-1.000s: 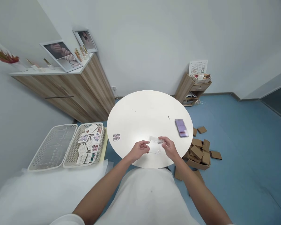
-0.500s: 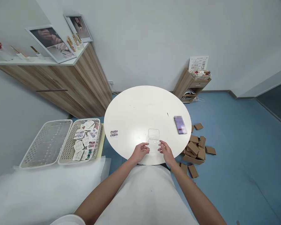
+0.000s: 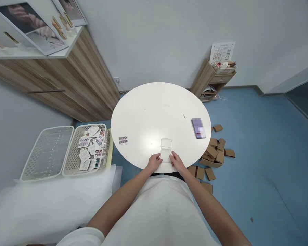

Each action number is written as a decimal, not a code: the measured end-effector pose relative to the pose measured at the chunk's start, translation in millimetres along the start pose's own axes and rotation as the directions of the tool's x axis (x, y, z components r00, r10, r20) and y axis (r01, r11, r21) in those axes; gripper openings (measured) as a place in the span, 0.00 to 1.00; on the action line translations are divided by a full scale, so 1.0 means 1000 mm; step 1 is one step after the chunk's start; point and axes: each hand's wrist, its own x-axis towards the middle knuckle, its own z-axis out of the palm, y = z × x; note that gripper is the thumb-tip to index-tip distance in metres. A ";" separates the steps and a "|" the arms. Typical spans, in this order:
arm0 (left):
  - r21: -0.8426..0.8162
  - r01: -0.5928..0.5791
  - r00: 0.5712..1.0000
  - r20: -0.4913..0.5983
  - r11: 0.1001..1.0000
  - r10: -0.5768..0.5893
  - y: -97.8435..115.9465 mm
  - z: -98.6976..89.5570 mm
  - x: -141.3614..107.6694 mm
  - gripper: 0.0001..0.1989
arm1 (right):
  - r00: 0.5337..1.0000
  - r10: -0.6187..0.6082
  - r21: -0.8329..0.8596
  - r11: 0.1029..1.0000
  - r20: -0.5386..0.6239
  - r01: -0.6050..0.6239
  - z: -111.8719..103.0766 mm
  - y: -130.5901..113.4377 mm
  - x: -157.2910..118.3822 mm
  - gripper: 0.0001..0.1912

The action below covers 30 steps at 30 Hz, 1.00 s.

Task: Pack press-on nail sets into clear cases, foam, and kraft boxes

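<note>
A small clear plastic case (image 3: 166,144) lies with its lid raised at the near edge of the round white table (image 3: 156,106). My left hand (image 3: 154,162) grips its left side, fingers curled at the edge. On the opposite side my right hand (image 3: 177,161) holds the right edge between thumb and fingers. A card of press-on nails (image 3: 123,140) rests near the table's left edge. Toward the right edge lies a purple pixelated object (image 3: 198,128).
To the left, an open white basket (image 3: 71,165) holds many nail cards. A wooden cabinet (image 3: 92,75) stands at the back left and a small shelf (image 3: 207,77) at the back right. Brown cardboard boxes (image 3: 212,153) lie on the floor at right.
The view has shifted a little. Both hands have closed in on the case's sides; my right fingers, more spread before, are now closer together at its edge.
</note>
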 end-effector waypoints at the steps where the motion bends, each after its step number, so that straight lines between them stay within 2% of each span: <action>1: -0.003 0.008 1.000 -0.011 1.000 -0.008 0.000 0.001 0.000 0.11 | 1.000 -0.007 -0.009 1.000 -0.025 0.006 0.000 0.001 0.001 0.33; 5: -0.048 0.073 0.996 -0.051 0.996 -0.075 -0.001 0.007 -0.001 0.23 | 0.996 -0.013 -0.061 0.998 -0.084 0.008 -0.001 0.004 0.003 0.34; 8: -0.088 0.113 0.991 -0.058 0.990 -0.119 0.000 0.010 -0.006 0.26 | 0.996 -0.019 -0.069 0.998 -0.090 0.012 -0.003 0.004 0.002 0.35; 14: -0.244 0.196 0.971 -0.086 0.950 -0.223 0.002 0.013 -0.016 0.25 | 0.996 0.068 0.070 0.996 -0.060 -0.063 -0.007 0.008 -0.007 0.32; 19: -0.363 0.223 0.957 -0.095 0.905 -0.274 0.006 0.011 -0.014 0.23 | 0.998 0.060 0.142 0.988 0.009 -0.060 -0.010 0.001 -0.008 0.29; 27: -0.448 0.206 0.953 -0.111 0.870 -0.282 0.025 0.012 0.004 0.20 | 0.992 0.073 0.113 0.990 0.106 -0.085 -0.025 -0.020 0.017 0.28; 30: -0.445 0.217 0.934 -0.165 0.869 -0.317 0.031 0.014 0.015 0.23 | 0.987 0.066 0.118 0.990 0.143 -0.083 -0.028 -0.026 0.029 0.28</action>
